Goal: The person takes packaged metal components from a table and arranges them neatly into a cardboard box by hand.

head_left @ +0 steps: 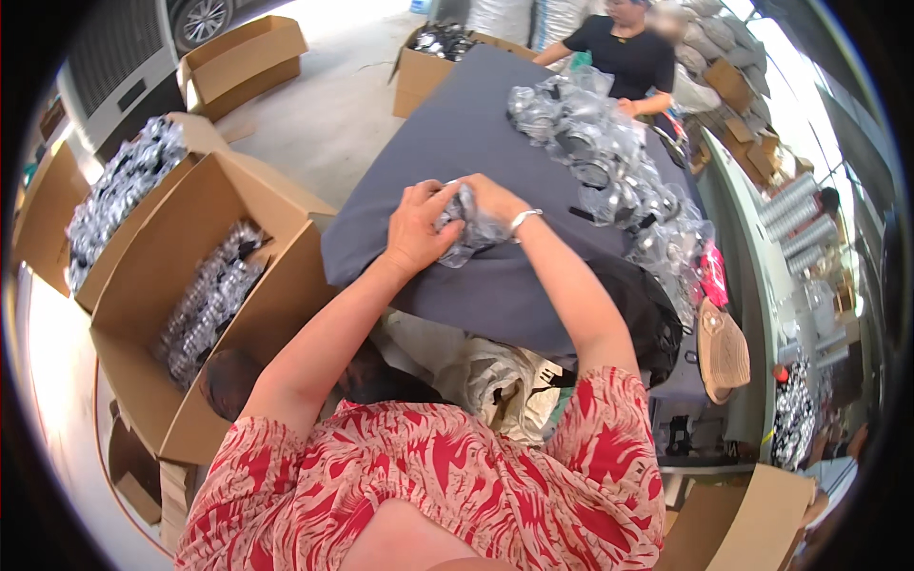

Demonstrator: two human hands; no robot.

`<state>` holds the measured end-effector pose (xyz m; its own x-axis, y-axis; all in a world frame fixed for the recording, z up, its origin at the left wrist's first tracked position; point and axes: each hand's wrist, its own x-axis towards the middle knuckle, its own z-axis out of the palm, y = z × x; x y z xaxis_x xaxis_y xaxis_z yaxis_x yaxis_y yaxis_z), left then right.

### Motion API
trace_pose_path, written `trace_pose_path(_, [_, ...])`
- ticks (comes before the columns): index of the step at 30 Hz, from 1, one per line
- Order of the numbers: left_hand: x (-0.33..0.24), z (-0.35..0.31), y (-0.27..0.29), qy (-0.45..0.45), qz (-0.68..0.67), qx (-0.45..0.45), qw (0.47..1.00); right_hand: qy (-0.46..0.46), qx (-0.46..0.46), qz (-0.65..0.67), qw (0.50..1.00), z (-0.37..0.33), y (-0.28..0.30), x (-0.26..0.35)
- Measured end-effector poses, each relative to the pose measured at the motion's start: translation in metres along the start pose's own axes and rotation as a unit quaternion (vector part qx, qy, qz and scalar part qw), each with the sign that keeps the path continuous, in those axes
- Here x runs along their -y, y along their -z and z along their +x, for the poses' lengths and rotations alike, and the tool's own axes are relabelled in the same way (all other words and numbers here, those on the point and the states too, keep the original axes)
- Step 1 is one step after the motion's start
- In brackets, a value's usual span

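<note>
Between my two hands is a crumpled clear plastic bag (464, 228), held at the near edge of a table covered in dark grey cloth (433, 119). My left hand (419, 225) is closed on the bag's left side, its fingers curled over the top. My right hand (492, 202), with a silver bracelet at the wrist, grips the upper right part. What the bag contains is mostly hidden by fingers and folds. A long heap of plastic-wrapped parts (595, 143) lies along the table's right side.
At my left stand open cardboard boxes, one (143, 333) holding wrapped parts, another heaped with silvery packages (129, 190). A co-worker in a dark shirt (633, 62) is at the table's far right. A straw hat (721, 352) hangs at the right edge, near a black bag (647, 309).
</note>
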<state>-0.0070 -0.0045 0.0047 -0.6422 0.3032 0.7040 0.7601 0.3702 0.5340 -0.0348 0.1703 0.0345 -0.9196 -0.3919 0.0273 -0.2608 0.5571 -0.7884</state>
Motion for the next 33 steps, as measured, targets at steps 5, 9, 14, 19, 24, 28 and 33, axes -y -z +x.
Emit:
trace_pose_path(5, [-0.02,0.009,-0.006,0.082,0.036,0.037,0.995,0.027,-0.067,-0.015,0.997,0.015,0.001,-0.047])
trace_pose_path(9, [-0.014,0.01,-0.005,0.076,0.073,0.03,0.994,-0.107,-0.245,-0.373,0.888,-0.002,0.045,-0.019])
trace_pose_path(14, [-0.015,0.009,-0.002,0.063,0.069,0.03,0.995,-0.337,-0.407,-0.582,0.618,-0.062,0.128,-0.052])
trace_pose_path(19, [-0.012,0.005,-0.002,0.055,0.06,0.027,0.996,-0.394,-0.411,-0.468,0.676,-0.1,0.135,-0.092])
trace_pose_path(24, [-0.019,0.006,-0.007,0.039,0.052,0.019,0.998,-0.208,-0.436,-0.489,0.726,-0.099,0.144,-0.096])
trace_pose_path(28, [-0.008,0.003,0.0,0.035,0.066,0.004,0.997,-0.186,-0.121,0.013,0.975,-0.036,0.096,-0.041])
trace_pose_path(33, [-0.01,0.006,-0.005,0.033,0.071,0.017,0.997,-0.184,0.008,0.025,0.983,0.001,0.067,-0.034])
